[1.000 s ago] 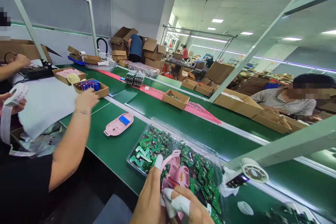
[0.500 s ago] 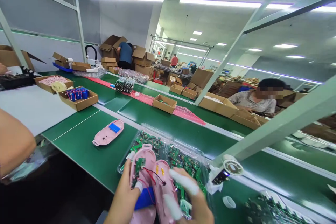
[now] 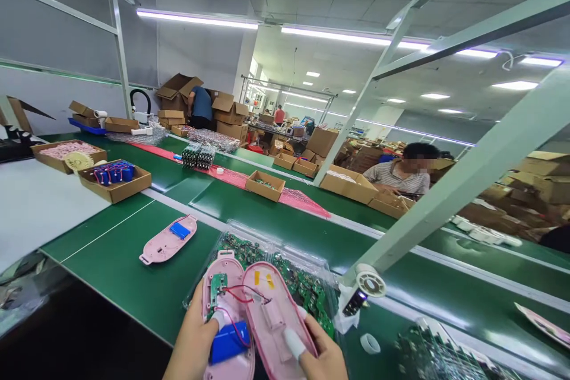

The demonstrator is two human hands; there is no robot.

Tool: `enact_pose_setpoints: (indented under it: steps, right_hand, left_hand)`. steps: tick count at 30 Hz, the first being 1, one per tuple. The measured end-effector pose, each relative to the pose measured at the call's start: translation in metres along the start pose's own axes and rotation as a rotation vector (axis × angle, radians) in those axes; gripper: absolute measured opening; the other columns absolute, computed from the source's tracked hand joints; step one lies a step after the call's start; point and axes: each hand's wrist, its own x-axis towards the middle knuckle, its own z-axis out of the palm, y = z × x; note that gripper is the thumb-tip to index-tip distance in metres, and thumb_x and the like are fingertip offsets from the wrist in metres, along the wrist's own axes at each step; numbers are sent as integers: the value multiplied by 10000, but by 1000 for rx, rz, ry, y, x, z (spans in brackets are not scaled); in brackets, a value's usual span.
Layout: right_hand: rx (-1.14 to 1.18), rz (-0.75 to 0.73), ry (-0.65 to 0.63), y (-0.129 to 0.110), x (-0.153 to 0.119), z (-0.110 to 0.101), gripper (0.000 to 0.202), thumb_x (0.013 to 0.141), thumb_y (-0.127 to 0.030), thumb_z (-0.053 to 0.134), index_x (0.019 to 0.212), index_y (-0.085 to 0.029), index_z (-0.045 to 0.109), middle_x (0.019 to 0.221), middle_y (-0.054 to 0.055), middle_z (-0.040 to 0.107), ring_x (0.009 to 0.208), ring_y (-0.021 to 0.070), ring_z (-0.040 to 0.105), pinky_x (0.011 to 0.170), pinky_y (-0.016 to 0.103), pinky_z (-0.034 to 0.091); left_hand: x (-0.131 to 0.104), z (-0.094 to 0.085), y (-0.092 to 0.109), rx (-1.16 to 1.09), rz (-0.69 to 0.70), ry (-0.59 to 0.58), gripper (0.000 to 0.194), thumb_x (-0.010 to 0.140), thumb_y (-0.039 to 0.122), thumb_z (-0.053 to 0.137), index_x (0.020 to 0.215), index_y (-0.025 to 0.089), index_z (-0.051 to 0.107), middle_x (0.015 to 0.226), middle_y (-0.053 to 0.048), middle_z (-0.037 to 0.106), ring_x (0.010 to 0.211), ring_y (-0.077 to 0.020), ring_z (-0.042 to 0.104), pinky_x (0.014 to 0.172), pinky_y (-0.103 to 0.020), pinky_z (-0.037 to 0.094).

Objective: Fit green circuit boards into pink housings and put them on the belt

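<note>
My left hand (image 3: pixel 200 326) is closed on a pink plastic shell half (image 3: pixel 236 267) that carries a small green circuit board (image 3: pixel 218 287) and a blue battery pack (image 3: pixel 229 341). My right hand (image 3: pixel 316 344) grips the other pink shell half (image 3: pixel 260 288), which has two yellow tape pieces inside. White covers sit on some fingertips. Red and black wires (image 3: pixel 240 295) run between the two halves, which lie open side by side. Behind them is a clear tray (image 3: pixel 327 270) of green circuit boards. Another pink shell (image 3: pixel 155 249) with a blue battery lies on the green bench to the left.
A cardboard box (image 3: pixel 118 190) of blue batteries stands at the left, near a box of pink parts (image 3: pixel 48 157). A slanted metal post (image 3: pixel 401 231) rises on the right, beside a small fan-like device (image 3: pixel 370 285) and a tape roll (image 3: pixel 369 343). A co-worker (image 3: pixel 401 175) sits across the line.
My right hand has come in and taken hold of the right shell half, where its fingers were spread over it before. The two halves are spread wider. The view has shifted slightly.
</note>
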Motion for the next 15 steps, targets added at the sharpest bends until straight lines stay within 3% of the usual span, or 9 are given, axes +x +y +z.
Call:
enact_pose_setpoints:
  steps: [4, 6, 10, 11, 12, 15]
  right_hand:
    - [-198, -399, 141, -19, -8, 21, 310, 750, -368, 619, 988, -204, 730, 1006, 77, 703, 933, 244, 657, 844, 297, 507]
    - [-178, -476, 153, -29, -7, 31, 288, 778, -324, 578, 1013, -223, 712, 1006, 63, 689, 929, 222, 647, 877, 299, 480]
    - [50, -227, 42, -58, 32, 40, 427, 711, -306, 634, 1130, -221, 642, 1133, 46, 686, 1062, 235, 614, 919, 304, 463]
    - [124, -141, -38, -65, 52, 42, 447, 647, -257, 678, 1089, -201, 650, 1112, 55, 696, 1048, 251, 619, 890, 310, 480]
    - [162, -124, -16, -71, 76, 44, 455, 616, -227, 667, 1069, -188, 645, 1076, 55, 703, 1020, 251, 626, 849, 308, 492]
    - [261, -77, -16, -78, 155, 52, 423, 672, -294, 658, 1067, -152, 609, 1002, 65, 721, 908, 231, 676, 787, 335, 532]
  left_hand:
    - [6, 2, -7, -39, 36, 45, 760, 594, 78, 547, 1338, 220, 491, 1371, -66, 599, 1329, -258, 472, 1146, -387, 295]
    - [12, 5, -4, -63, 39, 37, 766, 588, 66, 535, 1337, 220, 487, 1353, -71, 610, 1298, -262, 504, 1109, -390, 356]
    - [51, 24, 22, 21, 81, -99, 710, 597, 20, 483, 1290, 172, 496, 1194, -94, 685, 1097, -253, 640, 917, -363, 514]
    - [68, 33, 30, 52, 96, -138, 681, 609, 4, 475, 1269, 167, 503, 1140, -86, 700, 1020, -240, 666, 858, -349, 534]
    - [89, 42, 39, 69, 114, -170, 642, 622, -16, 478, 1236, 165, 526, 1087, -73, 709, 951, -225, 679, 807, -334, 544]
    - [163, 78, 56, 140, 161, -193, 362, 790, 50, 572, 1133, 167, 575, 1034, -40, 678, 852, -176, 658, 736, -329, 543]
